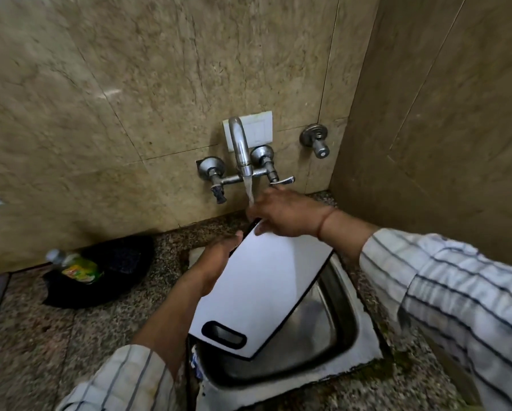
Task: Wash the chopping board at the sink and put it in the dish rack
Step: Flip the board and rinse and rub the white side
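A white chopping board (260,286) with a black rim and a black handle slot is held tilted over the steel sink (326,318). My left hand (216,262) grips its left edge, fingers curled round the rim. My right hand (284,215) lies over the board's far top corner, thumb on the white face, right under the tap (241,149). Water runs from the spout onto my right hand and that corner. No dish rack shows in this view.
A black bowl (106,271) with a green-labelled bottle (77,266) in it stands on the speckled counter (71,345) left of the sink. A second wall valve (315,139) sits to the right. A beige tiled wall closes in on the right.
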